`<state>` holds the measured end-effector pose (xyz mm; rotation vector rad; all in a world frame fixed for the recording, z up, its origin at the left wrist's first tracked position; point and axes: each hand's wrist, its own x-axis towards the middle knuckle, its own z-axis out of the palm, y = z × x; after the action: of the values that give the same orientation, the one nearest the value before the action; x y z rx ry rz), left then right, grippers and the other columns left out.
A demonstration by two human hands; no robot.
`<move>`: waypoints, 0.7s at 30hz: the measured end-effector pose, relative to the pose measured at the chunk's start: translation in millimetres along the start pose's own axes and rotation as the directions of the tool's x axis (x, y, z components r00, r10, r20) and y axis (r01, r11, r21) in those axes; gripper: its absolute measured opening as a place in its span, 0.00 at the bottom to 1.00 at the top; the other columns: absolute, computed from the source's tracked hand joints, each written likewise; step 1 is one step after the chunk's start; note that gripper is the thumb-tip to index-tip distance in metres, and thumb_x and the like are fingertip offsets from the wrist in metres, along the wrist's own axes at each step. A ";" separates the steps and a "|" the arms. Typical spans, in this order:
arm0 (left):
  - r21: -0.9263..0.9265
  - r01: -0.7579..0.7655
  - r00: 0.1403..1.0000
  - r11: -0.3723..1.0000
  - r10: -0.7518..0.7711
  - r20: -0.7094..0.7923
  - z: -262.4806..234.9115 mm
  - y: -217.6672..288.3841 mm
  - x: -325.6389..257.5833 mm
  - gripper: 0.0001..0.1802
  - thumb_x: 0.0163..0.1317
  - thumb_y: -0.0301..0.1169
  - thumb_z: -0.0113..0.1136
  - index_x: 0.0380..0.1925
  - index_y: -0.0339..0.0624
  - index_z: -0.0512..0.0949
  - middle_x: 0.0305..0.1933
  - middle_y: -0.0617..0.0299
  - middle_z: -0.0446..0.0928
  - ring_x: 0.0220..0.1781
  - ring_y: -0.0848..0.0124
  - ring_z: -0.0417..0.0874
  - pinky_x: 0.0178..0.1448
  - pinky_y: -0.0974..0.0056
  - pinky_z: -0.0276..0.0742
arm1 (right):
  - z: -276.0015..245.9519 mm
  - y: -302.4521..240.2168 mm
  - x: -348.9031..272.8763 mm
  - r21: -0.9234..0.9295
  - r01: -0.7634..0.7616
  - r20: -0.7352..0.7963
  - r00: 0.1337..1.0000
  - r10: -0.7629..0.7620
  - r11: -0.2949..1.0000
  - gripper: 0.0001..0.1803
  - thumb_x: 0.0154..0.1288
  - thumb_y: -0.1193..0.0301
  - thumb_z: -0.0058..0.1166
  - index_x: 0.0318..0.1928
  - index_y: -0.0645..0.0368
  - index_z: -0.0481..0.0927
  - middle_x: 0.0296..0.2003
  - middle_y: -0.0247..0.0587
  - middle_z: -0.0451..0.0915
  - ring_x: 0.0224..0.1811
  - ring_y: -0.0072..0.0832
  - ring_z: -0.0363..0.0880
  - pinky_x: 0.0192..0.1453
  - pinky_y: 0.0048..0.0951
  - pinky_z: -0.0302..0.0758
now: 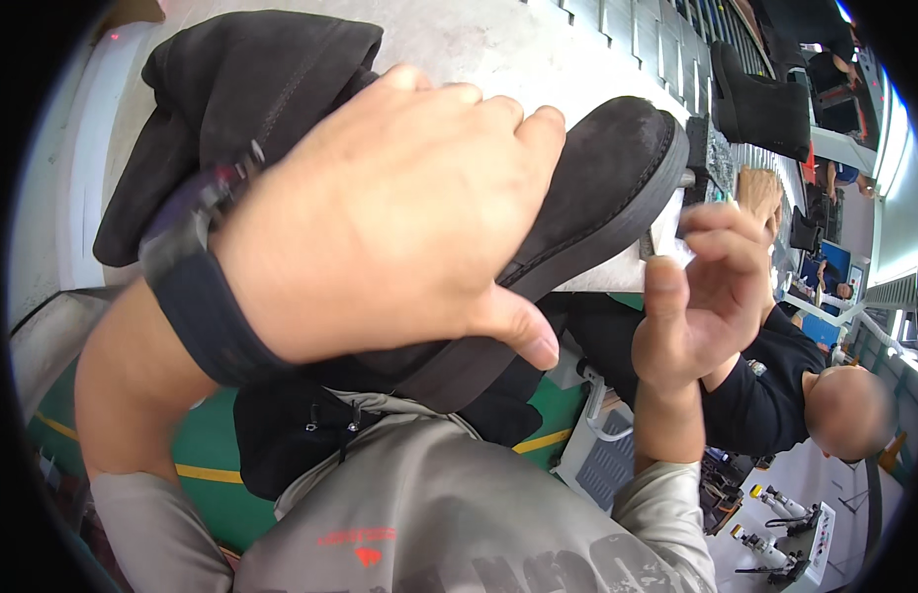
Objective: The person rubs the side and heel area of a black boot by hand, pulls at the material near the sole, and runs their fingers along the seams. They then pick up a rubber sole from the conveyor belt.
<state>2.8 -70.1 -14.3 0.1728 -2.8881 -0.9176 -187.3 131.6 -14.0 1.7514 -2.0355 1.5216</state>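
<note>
A dark suede boot (602,168) lies on its side, its toe pointing right and its tall shaft (281,74) folding toward the far left. Over the boot's middle lies my left hand (399,212), fingers curled round its far side and thumb toward me; a dark watch band circles that wrist. Just right of the toe is my right hand (701,296), its fingers bent in and its thumb raised. Something small and whitish (666,232) shows by those fingertips, too blurred to name. My left hand hides the boot's ankle.
A pale worktable (479,49) lies beneath the boot, with a roller conveyor (666,49) along its far right. Another dark boot (760,104) stands there. A co-worker in a black shirt (765,395) is close on my right. The floor (207,430) is green with yellow lines.
</note>
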 end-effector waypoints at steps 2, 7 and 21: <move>0.030 0.001 0.999 1.000 0.001 -0.051 6.4 3.2 -1.0 0.67 0.37 0.68 0.82 0.67 0.23 0.72 0.50 0.47 0.81 0.56 0.50 0.83 0.67 0.51 0.72 | -5.4 -7.2 -7.2 0.176 -0.388 0.327 0.890 0.319 0.905 0.24 0.72 0.55 0.75 0.43 0.64 0.81 0.39 0.39 0.82 0.39 0.22 0.76 0.46 0.26 0.75; 0.019 -0.027 0.993 0.999 0.029 -0.113 9.8 1.0 -5.5 0.65 0.35 0.70 0.79 0.61 0.26 0.73 0.47 0.50 0.79 0.52 0.51 0.82 0.63 0.52 0.72 | 30.9 -16.4 -28.1 0.288 -0.584 0.328 0.805 0.495 0.759 0.30 0.78 0.49 0.68 0.53 0.70 0.85 0.37 0.31 0.84 0.36 0.15 0.76 0.39 0.21 0.73; -0.006 0.002 0.995 1.000 -0.002 -0.100 5.1 0.1 -7.7 0.60 0.36 0.69 0.77 0.59 0.29 0.76 0.42 0.55 0.77 0.48 0.56 0.81 0.60 0.53 0.73 | 42.9 -28.4 -35.9 0.253 -0.558 0.251 0.826 0.504 0.790 0.36 0.80 0.45 0.61 0.55 0.76 0.84 0.50 0.48 0.90 0.50 0.27 0.87 0.55 0.29 0.83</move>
<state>9.7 -66.0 -18.9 0.2146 -2.7942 -0.8911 -130.1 131.8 -39.7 1.5001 -2.6764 2.0083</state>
